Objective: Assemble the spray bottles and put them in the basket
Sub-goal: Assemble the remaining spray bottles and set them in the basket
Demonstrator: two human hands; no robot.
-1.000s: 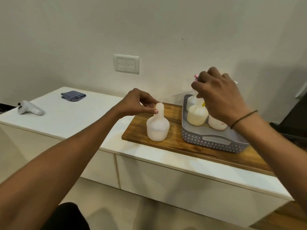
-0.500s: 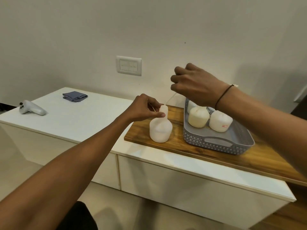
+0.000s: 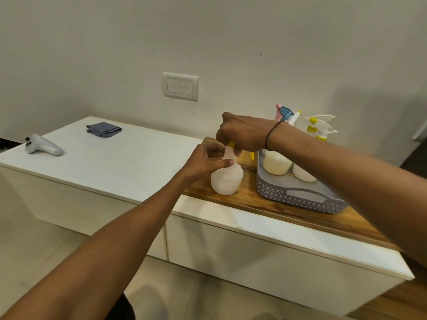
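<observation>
Spray bottles are the subject of this operation; only the head view is available, so take all readings from it. One translucent white bottle (image 3: 227, 179) stands upright on the wooden board (image 3: 272, 202), just beside the grey basket (image 3: 300, 197), which lies at its 3 o'clock. Your left hand (image 3: 208, 161) pinches the bottle neck between thumb and fingers, steadying it from the 9 o'clock side. Your right hand (image 3: 242, 132) is curled around a yellow-collared spray head (image 3: 231, 144) directly over the neck; the hand hides most of the head, so you cannot tell whether the collar has engaged the thread. Inside the basket, two cream-bodied bottles (image 3: 276, 163) stand upright and touching, each carrying a trigger top. Further spray heads (image 3: 321, 129) show at the basket's 12 o'clock, near the wall. On the white cabinet top (image 3: 111, 167), at the bottle's 9 to 10 o'clock and well apart from it, lie a folded grey cloth (image 3: 104, 129) and a white handheld controller (image 3: 42, 147). Judge the bottle to be empty, light and thin-walled: it will tip readily and flex under pressure. Hold it at the rigid neck or shoulder rather than squeezing the belly. Expect smooth plastic to rotate in your grip while the collar turns, so keep the neck pinch firm.
</observation>
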